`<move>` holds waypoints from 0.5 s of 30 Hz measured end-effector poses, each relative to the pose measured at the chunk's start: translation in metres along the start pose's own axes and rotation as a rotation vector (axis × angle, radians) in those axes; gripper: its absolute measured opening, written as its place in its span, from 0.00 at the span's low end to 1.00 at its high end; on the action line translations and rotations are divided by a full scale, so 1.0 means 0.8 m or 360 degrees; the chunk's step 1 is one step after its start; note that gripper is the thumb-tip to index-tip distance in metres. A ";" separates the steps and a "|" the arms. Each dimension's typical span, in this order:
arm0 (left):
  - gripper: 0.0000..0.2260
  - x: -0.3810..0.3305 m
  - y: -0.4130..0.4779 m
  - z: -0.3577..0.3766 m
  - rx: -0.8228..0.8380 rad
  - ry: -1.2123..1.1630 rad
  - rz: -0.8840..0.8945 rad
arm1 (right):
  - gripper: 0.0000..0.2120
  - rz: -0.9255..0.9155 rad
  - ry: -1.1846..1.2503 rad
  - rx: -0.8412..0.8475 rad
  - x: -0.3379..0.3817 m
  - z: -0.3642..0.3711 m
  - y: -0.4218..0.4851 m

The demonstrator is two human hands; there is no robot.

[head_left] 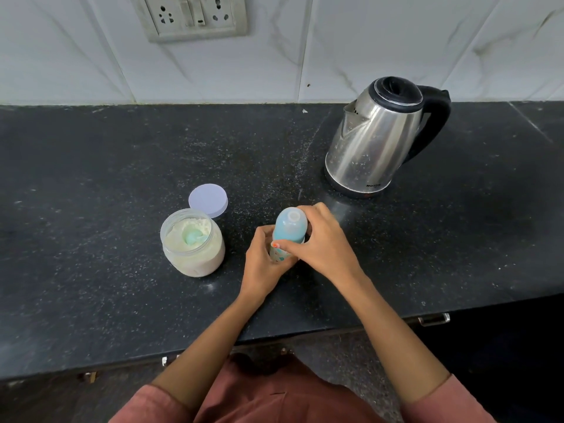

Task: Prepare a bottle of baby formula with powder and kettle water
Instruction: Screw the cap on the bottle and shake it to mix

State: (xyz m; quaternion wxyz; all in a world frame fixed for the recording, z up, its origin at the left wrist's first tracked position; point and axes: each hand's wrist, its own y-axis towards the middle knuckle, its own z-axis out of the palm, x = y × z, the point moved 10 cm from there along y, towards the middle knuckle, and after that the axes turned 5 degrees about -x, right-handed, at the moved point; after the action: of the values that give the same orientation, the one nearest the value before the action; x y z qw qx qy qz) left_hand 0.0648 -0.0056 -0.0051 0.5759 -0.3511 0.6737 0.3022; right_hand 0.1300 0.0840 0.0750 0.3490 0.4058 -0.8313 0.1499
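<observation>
A baby bottle (279,254) with a translucent blue cap (290,225) stands upright on the black counter (91,166). My left hand (262,264) grips the bottle's lower body. My right hand (323,239) wraps around the blue cap at the bottle's top. To the left sits an open clear jar of pale formula powder (193,242) with a light-blue scoop (193,236) lying in the powder. The jar's lilac lid (208,200) lies flat just behind it. A steel kettle with a black lid and handle (378,138) stands at the back right.
A white tiled wall with a socket and switch plate (193,15) rises behind the counter. The counter's front edge runs across near my body, with drawer handles (433,319) below it.
</observation>
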 end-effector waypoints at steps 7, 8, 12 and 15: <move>0.24 0.001 0.000 0.000 0.0010 -0.0019 0.0027 | 0.39 -0.0123 0.0437 0.0347 0.004 0.012 -0.006; 0.25 0.002 0.000 0.000 0.0008 -0.0019 0.0028 | 0.38 -0.0147 0.0470 0.0367 0.004 0.012 -0.005; 0.25 0.002 0.000 -0.001 -0.0010 -0.0022 0.0011 | 0.32 -0.0115 0.0454 0.0177 -0.001 0.003 0.003; 0.24 0.002 0.001 0.000 -0.0005 -0.0015 0.0003 | 0.29 -0.0127 0.0207 0.0000 -0.001 -0.004 0.004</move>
State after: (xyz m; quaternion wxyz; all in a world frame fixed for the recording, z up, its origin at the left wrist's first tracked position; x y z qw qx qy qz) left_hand 0.0640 -0.0055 -0.0070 0.5781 -0.3500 0.6708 0.3055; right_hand 0.1294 0.0883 0.0768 0.4079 0.4280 -0.7901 0.1620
